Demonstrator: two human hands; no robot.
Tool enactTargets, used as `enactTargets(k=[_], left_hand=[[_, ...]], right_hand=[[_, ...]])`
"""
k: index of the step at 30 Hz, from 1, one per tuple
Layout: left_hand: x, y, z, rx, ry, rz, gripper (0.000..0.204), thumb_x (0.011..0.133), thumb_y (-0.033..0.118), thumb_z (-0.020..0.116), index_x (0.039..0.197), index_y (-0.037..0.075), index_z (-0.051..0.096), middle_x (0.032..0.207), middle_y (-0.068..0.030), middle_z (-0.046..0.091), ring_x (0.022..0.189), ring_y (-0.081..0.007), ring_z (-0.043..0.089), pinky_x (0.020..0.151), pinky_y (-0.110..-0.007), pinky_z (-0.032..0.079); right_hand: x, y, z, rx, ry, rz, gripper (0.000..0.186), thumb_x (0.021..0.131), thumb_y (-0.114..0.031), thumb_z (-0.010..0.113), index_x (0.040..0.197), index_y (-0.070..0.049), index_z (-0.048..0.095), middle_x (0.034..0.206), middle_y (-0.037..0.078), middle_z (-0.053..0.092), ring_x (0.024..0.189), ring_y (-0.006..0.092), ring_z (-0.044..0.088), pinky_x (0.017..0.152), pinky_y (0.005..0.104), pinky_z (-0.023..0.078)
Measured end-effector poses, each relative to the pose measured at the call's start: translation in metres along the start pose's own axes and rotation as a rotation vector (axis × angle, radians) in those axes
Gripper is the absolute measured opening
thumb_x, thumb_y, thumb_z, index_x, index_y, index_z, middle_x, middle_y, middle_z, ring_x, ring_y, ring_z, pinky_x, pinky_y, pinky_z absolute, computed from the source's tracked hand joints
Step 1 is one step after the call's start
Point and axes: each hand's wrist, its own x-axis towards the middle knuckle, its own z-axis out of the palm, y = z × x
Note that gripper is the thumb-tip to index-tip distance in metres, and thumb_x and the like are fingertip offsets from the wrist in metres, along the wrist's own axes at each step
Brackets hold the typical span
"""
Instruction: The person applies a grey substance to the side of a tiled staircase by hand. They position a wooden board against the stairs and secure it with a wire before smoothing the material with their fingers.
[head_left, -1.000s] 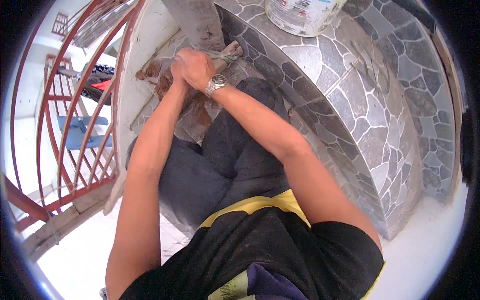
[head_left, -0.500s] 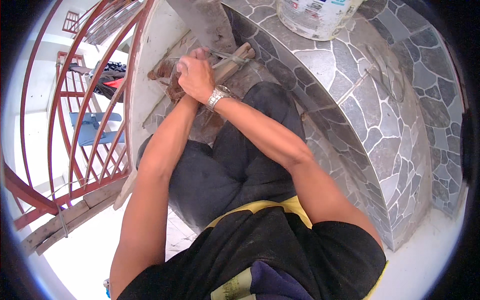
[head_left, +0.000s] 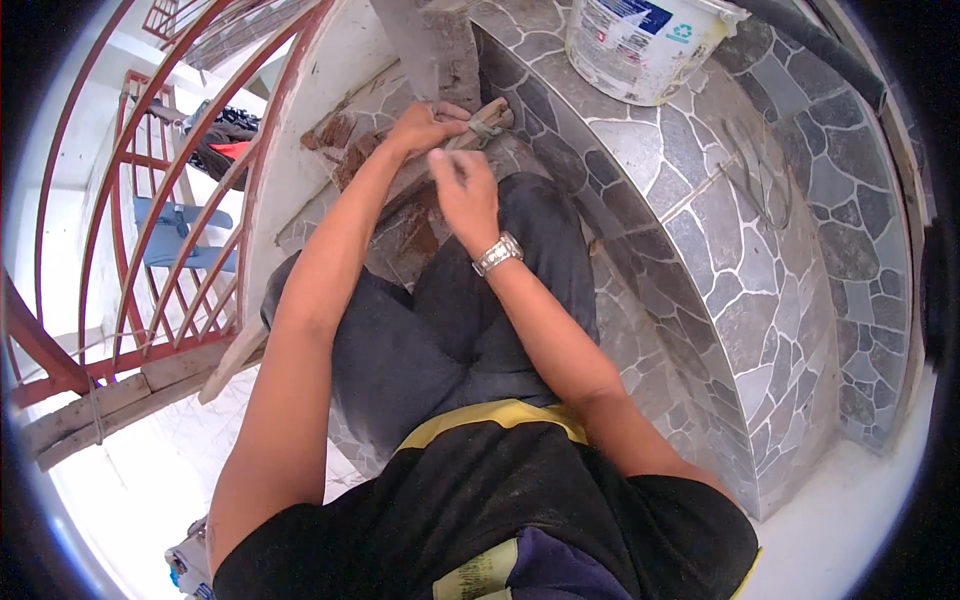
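Stone-tiled steps (head_left: 720, 250) beside red railing (head_left: 130, 250)

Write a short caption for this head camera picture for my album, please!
Left hand grips a wooden-handled tool on stone-patterned steps; right hand hovers beside it.

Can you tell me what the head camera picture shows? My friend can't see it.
A person sits on stone-patterned tiled steps, the left hand gripping a wooden-handled tool against the step while the right hand, with a silver wristwatch, hovers just below. A white bucket stands on the step above, and a red metal railing curves along the left.
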Motion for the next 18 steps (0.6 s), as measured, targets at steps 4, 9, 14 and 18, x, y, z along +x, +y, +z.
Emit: enactTargets(k=[4, 9, 14, 18], left_hand=[[0.012, -0.023, -0.009, -0.182, -0.049, 0.015, 0.030, 0.083, 0.016, 0.075, 0.110, 0.002, 0.071, 0.096, -0.0073, 0.070, 0.087, -0.0124, 0.063, 0.079, -0.028, 0.050], [0.010, -0.015, -0.004, -0.256, -0.110, -0.030, 0.031, 0.084, 0.012, 0.073, 0.112, 0.001, 0.069, 0.101, -0.0084, 0.070, 0.089, -0.0156, 0.064, 0.080, -0.029, 0.051], [0.009, -0.018, -0.010, -0.336, -0.119, -0.020, 0.031, 0.085, 0.015, 0.074, 0.112, 0.000, 0.069, 0.100, -0.0093, 0.070, 0.088, -0.0159, 0.065, 0.079, -0.029, 0.052], [0.010, -0.015, -0.007, -0.339, -0.160, -0.025, 0.034, 0.085, 0.017, 0.076, 0.114, -0.001, 0.068, 0.098, -0.0087, 0.070, 0.087, -0.0150, 0.065, 0.078, -0.028, 0.053]], right_hand=[[0.010, 0.015, 0.004, 0.131, 0.116, 0.416, 0.038, 0.090, -0.016, 0.058, 0.122, 0.004, 0.056, 0.104, 0.016, 0.065, 0.096, 0.0254, 0.063, 0.086, 0.0372, 0.050], [0.020, 0.023, 0.005, 0.816, 0.100, 0.698, 0.054, 0.087, -0.003, 0.054, 0.138, 0.004, 0.039, 0.114, 0.020, 0.060, 0.096, 0.0268, 0.063, 0.084, 0.0387, 0.055], [0.018, 0.022, 0.018, 0.219, 0.105, 0.164, 0.038, 0.083, 0.002, 0.060, 0.122, 0.003, 0.060, 0.101, 0.014, 0.066, 0.088, 0.0216, 0.066, 0.080, 0.0312, 0.053], [0.016, 0.027, 0.020, 0.002, 0.219, 0.075, 0.017, 0.081, -0.005, 0.069, 0.097, -0.002, 0.073, 0.091, 0.010, 0.070, 0.076, 0.0178, 0.067, 0.070, 0.0302, 0.051]])
